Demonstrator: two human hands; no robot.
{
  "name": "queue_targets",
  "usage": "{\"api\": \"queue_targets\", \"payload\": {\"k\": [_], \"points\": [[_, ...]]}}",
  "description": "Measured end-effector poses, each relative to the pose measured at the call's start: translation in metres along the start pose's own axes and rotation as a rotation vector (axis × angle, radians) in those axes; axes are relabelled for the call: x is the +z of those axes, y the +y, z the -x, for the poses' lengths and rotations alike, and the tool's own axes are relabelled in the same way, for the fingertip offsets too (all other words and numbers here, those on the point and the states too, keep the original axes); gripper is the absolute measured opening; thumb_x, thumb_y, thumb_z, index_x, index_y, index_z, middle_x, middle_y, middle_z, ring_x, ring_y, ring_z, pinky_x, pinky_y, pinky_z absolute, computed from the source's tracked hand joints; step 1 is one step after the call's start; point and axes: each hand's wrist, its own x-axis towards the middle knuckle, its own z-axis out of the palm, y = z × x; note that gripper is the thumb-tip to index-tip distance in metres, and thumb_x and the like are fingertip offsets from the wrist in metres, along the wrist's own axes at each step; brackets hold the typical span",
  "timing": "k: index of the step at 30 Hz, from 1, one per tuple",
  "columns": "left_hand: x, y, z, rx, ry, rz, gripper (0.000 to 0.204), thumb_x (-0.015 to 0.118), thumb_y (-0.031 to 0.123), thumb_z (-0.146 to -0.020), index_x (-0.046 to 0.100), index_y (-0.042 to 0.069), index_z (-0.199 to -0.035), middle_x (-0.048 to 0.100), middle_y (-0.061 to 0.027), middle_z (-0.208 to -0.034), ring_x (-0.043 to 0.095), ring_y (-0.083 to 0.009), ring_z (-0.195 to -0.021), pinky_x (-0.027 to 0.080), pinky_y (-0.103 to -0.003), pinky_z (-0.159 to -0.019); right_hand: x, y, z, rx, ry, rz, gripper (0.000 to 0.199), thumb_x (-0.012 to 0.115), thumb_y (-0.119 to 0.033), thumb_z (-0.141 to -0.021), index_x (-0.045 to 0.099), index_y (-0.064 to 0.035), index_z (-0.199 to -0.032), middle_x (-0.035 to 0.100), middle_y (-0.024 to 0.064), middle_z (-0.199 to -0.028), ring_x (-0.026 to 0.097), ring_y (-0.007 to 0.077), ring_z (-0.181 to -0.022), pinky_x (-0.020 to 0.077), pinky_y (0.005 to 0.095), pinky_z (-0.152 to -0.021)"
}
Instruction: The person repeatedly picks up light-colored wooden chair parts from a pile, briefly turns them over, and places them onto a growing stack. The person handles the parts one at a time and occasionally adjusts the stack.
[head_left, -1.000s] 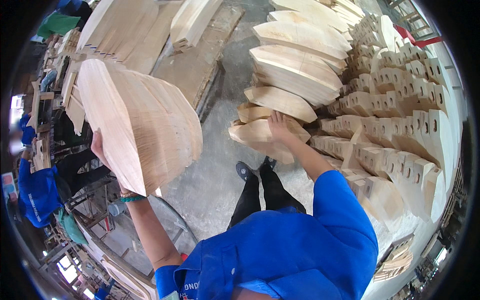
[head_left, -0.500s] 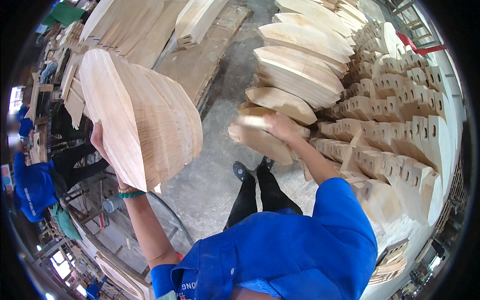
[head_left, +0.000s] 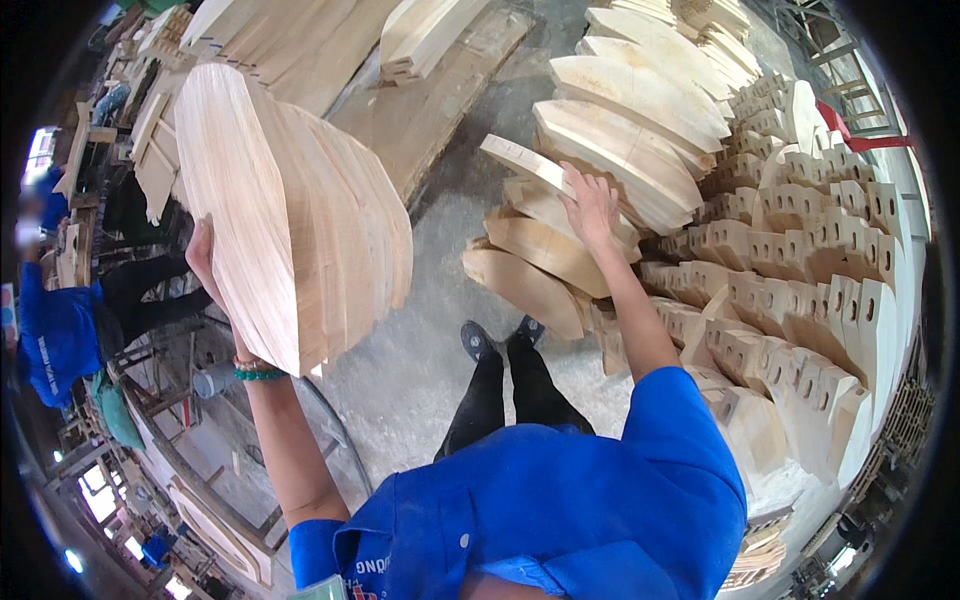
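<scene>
My left hand [head_left: 203, 262] is against the outer edge of a thick bundle of pale, pointed wooden boards [head_left: 335, 225] at the left. It grips the nearest board, whose broad face [head_left: 232, 215] is turned up; some fingers are hidden behind the wood. At centre right, my right hand [head_left: 592, 208] has its fingers over a narrow wooden board [head_left: 522, 163] and holds it tilted above other boards. Beneath it, several curved boards [head_left: 535, 245] lean together, with a flat one [head_left: 520, 290] nearest my feet.
Rows of pointed boards [head_left: 620, 155] stand behind my right hand. Slotted wooden pieces [head_left: 800, 290] are packed along the right. A low wooden platform [head_left: 435, 110] with more boards lies ahead. At far left is a person in blue [head_left: 65, 340]. A hose [head_left: 345, 430] runs beside my left forearm.
My right hand has moved away from my body, bringing the narrow board up over the leaning ones. My left hand keeps its place on the bundle, and the whole view has shifted slightly.
</scene>
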Motion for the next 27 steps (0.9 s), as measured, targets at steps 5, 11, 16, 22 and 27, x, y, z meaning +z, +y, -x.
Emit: {"api": "queue_targets", "payload": {"k": [5, 11, 16, 22, 27], "points": [[0.029, 0.006, -0.003, 0.039, 0.134, 0.083, 0.024, 0.039, 0.025, -0.099, 0.052, 0.006, -0.101, 0.053, -0.0024, -0.09, 0.052, -0.0092, -0.087, 0.044, -0.026, -0.082, 0.007, 0.013, 0.008, 0.029, -0.102, 0.087, 0.053, 0.068, -0.02, -0.081, 0.048, -0.0224, -0.131, 0.06, 0.0088, -0.111, 0.05, 0.0314, -0.112, 0.0366, 0.0478, -0.096], [0.002, -0.007, -0.006, -0.131, 0.068, 0.153, 0.024, 0.04, 0.023, -0.098, 0.054, 0.006, -0.108, 0.057, -0.0022, -0.093, 0.055, -0.0088, -0.085, 0.046, -0.026, -0.079, 0.002, 0.014, 0.025, -0.036, 0.026, 0.073, 0.057, 0.07, -0.017, -0.078, 0.049, -0.0211, -0.131, 0.059, 0.0086, -0.104, 0.052, 0.0275, -0.103, 0.0397, 0.0454, -0.085], [0.039, 0.046, -0.001, -0.268, 0.257, 0.273, 0.023, 0.041, 0.019, -0.097, 0.054, 0.005, -0.109, 0.057, -0.0035, -0.095, 0.055, -0.0094, -0.089, 0.048, -0.028, -0.078, -0.018, 0.005, 0.018, -0.027, 0.093, -0.011, 0.056, 0.071, -0.018, -0.078, 0.049, -0.019, -0.129, 0.059, 0.0065, -0.106, 0.051, 0.0296, -0.105, 0.0383, 0.0481, -0.09], [0.003, -0.013, 0.002, -0.019, 0.055, 0.172, 0.029, 0.046, 0.021, -0.095, 0.05, 0.004, -0.118, 0.057, -0.0067, -0.102, 0.057, -0.0141, -0.096, 0.049, -0.03, -0.084, 0.0, 0.014, 0.026, 0.103, -0.17, 0.037, 0.055, 0.071, -0.018, -0.079, 0.048, -0.0158, -0.129, 0.056, 0.011, -0.125, 0.05, 0.0328, -0.119, 0.0378, 0.0466, -0.098], [0.03, 0.068, -0.001, -0.646, -0.069, 0.735, 0.069, 0.055, 0.045, -0.086, 0.035, 0.007, -0.14, 0.053, -0.0127, -0.126, 0.057, -0.0212, -0.111, 0.049, -0.033, -0.093, -0.049, 0.014, 0.032, 0.046, -0.499, -1.155, 0.061, 0.071, -0.008, -0.079, 0.044, -0.0088, -0.133, 0.057, 0.0056, -0.127, 0.054, 0.019, -0.117, 0.0434, 0.0357, -0.097]]}}
